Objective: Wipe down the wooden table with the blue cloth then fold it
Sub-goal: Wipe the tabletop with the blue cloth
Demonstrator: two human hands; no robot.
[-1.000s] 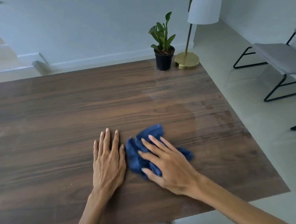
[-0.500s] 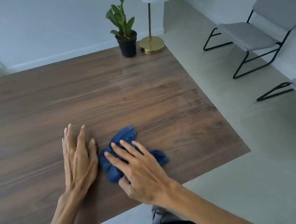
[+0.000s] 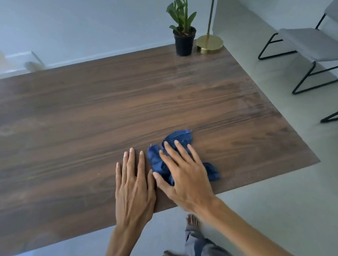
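2 hands working on my counter (image 3: 85, 112), right hand (image 3: 183, 176) pressing flat, fingers spread, on the crumpled blue cloth (image 3: 176, 139) near the front right corner, left hand (image 3: 133, 185) lying open just beside it

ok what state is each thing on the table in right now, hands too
blue cloth: bunched, unfolded, under right hand
right hand: flat, fingers spread, pressing cloth
left hand: flat on table, empty
wooden table: streaky sheen at right
potted plant: upright
lamp: upright
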